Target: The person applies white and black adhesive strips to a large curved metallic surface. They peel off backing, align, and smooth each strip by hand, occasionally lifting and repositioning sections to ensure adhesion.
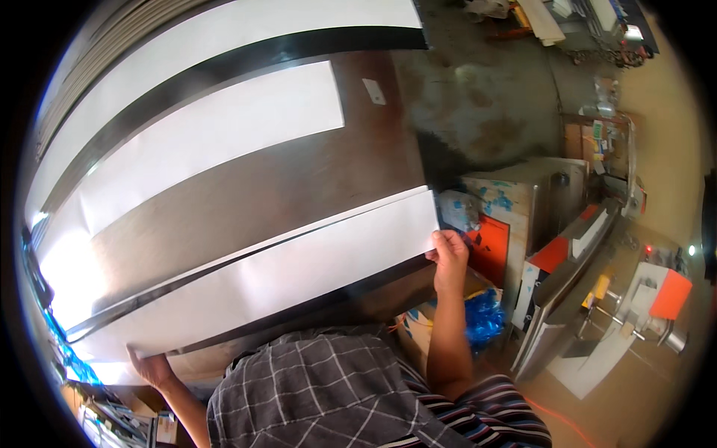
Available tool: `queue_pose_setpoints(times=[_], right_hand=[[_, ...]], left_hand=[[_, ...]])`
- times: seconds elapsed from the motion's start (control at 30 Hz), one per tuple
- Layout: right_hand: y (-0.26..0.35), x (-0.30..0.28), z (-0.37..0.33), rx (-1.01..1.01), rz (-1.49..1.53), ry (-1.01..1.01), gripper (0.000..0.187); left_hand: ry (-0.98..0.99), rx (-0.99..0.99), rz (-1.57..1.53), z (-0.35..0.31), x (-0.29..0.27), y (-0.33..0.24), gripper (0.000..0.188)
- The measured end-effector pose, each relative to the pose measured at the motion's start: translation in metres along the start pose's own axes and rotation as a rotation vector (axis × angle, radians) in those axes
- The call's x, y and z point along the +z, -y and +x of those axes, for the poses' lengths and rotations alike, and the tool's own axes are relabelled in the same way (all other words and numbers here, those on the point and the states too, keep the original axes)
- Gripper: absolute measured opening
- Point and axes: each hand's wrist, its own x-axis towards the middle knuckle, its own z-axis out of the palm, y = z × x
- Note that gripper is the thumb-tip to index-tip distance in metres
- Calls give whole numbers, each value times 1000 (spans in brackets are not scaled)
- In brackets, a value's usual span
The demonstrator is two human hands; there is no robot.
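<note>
A long white strip (pixel 299 265) lies slantwise in front of me, along the near side of a dark metal-topped table (pixel 299 175). My right hand (pixel 449 257) pinches its right end near the lower corner, thumb on top and fingers beneath. At the left, my left hand (pixel 151 367) grips the near edge, its thumb showing and the other fingers hidden under the strip. Just behind the strip runs another narrow white edge (pixel 261 246), with a dark gap between the two. Beneath the near side shows a black band (pixel 358 291).
Farther back lie a shorter white strip (pixel 239 116) and a long white sheet (pixel 246 30) bordered in black. A small white tag (pixel 373 92) rests near the table's right edge. Panels (pixel 567 261), a blue plastic bundle (pixel 484 321) and an orange cable (pixel 560 418) are at the right.
</note>
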Motion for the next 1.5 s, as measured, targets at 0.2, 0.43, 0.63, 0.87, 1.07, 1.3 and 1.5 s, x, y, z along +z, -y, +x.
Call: queue_pose_setpoints(times=[0.2,0.43,0.63,0.87,1.07,1.3,1.5], right_hand=[[-12,-18,13,-95,-197,-156,18],[-7,-24,13,-56,-247,-184,19],[-8,-22,27,-46,-296,-169,20],[-6,-21,29,-55,-295,-152,22],[-7,-25,33,-75,-348,-158,23],[-13,-34,38,-63,-402,-169,23],[-13,-32,39,-61,-403,-168,25]], left_hand=[[-68,71,-145,-21,61,26,31],[-25,8,-76,-35,103,19,27],[-10,223,184,-26,97,-23,30],[-189,285,229,36,34,-111,22],[-376,295,300,62,30,-135,16],[-707,217,339,84,6,-139,15],[-716,268,321,96,-1,-138,18]])
